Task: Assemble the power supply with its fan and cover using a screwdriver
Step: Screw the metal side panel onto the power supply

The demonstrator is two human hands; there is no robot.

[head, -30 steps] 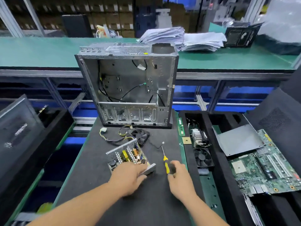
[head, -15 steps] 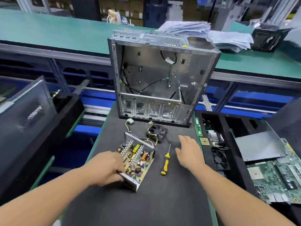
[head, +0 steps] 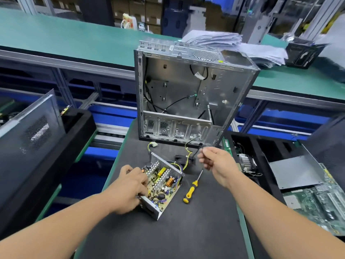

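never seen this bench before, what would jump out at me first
The big bare metal computer case standing open at the far end of the black mat. Nearer, the left hand grips the open power supply, its circuit board exposed, while the right hand pinches a thin black wire. A yellow-handled screwdriver lies between them.

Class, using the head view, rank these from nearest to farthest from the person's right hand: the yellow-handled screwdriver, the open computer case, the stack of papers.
From the right hand:
1. Screwdriver, lying on the mat just below it.
2. Computer case, standing behind it.
3. Stack of papers, on the green bench beyond the case.
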